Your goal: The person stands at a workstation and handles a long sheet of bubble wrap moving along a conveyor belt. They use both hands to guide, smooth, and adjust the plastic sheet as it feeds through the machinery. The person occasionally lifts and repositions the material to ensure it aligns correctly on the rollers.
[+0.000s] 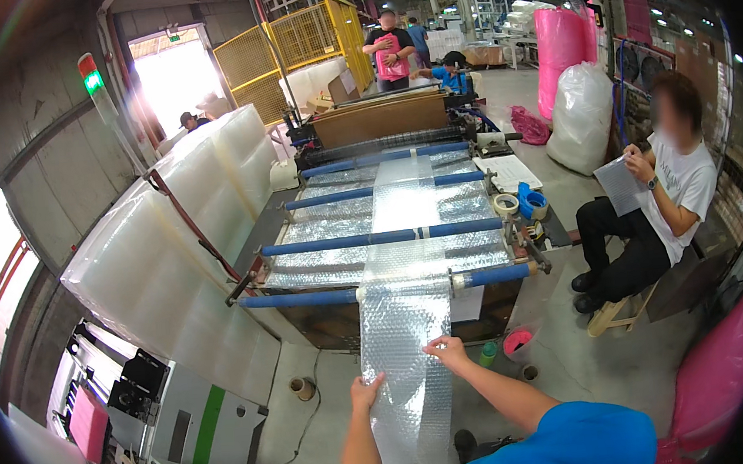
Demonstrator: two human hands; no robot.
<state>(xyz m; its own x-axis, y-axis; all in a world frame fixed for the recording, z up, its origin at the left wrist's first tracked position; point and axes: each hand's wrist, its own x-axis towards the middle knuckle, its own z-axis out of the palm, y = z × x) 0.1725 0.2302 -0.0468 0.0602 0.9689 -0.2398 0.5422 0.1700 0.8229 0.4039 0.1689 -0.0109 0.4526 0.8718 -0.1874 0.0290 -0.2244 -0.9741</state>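
A long strip of clear bubble wrap [403, 317] comes over the front blue roller [307, 298] of a machine and hangs down toward me. My left hand [367, 393] is closed on the strip's left edge, with the fingertips partly behind the film. A little higher, my right hand [445, 352] pinches the right edge between thumb and fingers. Below my hands the film runs down past the front of my blue shirt. Farther back, the same strip lies across more blue rollers [381, 238] above a shiny silvery bed.
Tape rolls [505, 204] sit at the machine's right side. A person [677, 173] sits at right, holding a bubble sheet [619, 186]. Large wrapped white stacks [185, 194] line the left. On the floor are a pink container [517, 343], a green bottle [488, 354] and a cardboard tube [302, 388].
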